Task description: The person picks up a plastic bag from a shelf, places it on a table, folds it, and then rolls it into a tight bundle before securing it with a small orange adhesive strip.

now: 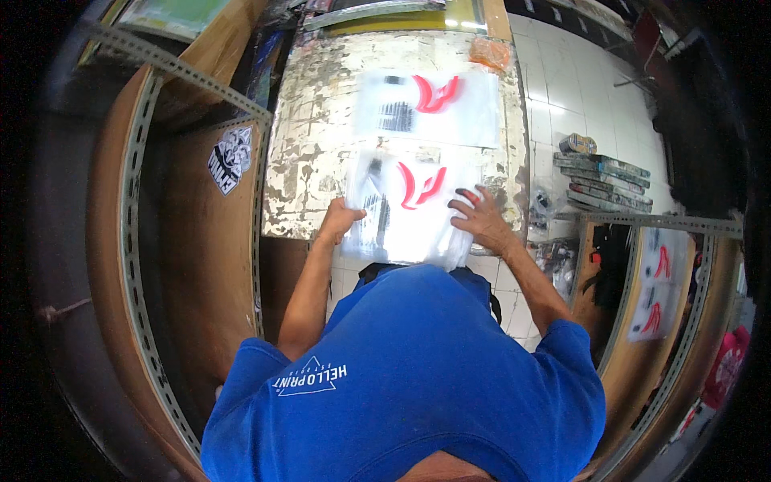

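A clear plastic bag [414, 221] printed with a red curved shape and black marks lies at the near end of the worn table, close to my body. My left hand [340, 220] pinches its left edge, the thumb on top. My right hand [484, 221] is at the bag's right edge, fingers spread and slightly bent, touching the plastic. Just beyond lies a second printed plastic bag [462, 116] with the same red and black print. Whether more sheets lie under either one I cannot tell.
The table [309, 104] has peeling, stained paint. An orange plastic packet [490, 55] sits at its far right corner. Framed screens [385, 20] lie across the far end. Metal-framed wooden shelves [201, 217] stand at left. Stacked frames [604, 183] rest on the tiled floor at right.
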A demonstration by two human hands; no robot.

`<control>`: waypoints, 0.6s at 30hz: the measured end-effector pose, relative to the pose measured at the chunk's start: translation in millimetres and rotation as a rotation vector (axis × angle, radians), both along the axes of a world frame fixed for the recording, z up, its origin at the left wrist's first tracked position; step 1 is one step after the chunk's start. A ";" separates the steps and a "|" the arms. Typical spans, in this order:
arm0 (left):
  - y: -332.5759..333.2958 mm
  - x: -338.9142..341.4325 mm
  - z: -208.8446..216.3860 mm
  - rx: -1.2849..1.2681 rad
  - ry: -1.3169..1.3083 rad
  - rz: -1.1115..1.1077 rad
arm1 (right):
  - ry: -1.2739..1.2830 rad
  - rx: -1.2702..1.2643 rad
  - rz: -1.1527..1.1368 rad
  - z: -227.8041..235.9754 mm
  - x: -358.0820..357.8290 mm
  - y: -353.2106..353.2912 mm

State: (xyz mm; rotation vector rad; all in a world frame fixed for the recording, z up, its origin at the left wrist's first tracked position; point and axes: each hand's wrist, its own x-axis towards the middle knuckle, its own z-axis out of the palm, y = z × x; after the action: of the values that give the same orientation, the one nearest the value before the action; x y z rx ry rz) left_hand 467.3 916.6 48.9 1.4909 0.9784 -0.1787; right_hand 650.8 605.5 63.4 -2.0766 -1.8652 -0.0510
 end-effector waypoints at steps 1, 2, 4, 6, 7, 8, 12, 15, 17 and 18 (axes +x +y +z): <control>3.1 2.2 -11.4 0.050 0.005 -0.015 | 0.070 -0.089 -0.004 -6.4 -4.0 -5.4; 4.2 3.9 -9.4 0.040 -0.003 -0.031 | 0.073 -0.137 -0.071 4.0 -10.6 -6.2; 9.2 2.1 -3.3 0.024 -0.016 -0.058 | 0.084 -0.230 -0.198 32.7 -22.4 -9.2; 16.4 -0.8 -5.0 -0.040 -0.030 -0.086 | 0.186 -0.297 -0.335 50.0 -26.4 -16.2; 18.0 -1.6 -2.7 -0.068 -0.051 -0.108 | 0.301 -0.264 -0.454 55.5 -29.8 -18.0; 19.6 2.5 0.1 -0.099 -0.079 -0.132 | 0.406 -0.226 -0.576 58.4 -31.3 -21.3; 23.2 12.9 10.6 -0.255 -0.102 -0.131 | 0.737 0.198 -1.111 25.1 -56.4 -7.5; 11.4 25.4 -7.9 -0.033 -0.162 -0.232 | 0.706 0.081 -1.334 6.5 -68.3 22.3; -2.6 29.7 -3.4 0.142 -0.237 -0.289 | 0.630 0.021 -1.446 16.9 -72.7 46.5; -5.0 30.4 -5.4 0.180 -0.275 -0.297 | 0.643 -0.003 -1.469 14.0 -70.9 46.9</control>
State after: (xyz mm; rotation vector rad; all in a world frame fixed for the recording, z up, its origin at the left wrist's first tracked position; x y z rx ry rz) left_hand 497.7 911.6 43.5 1.7699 0.5615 -0.0955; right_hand 579.8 652.4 77.3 -2.5187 0.1990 0.2258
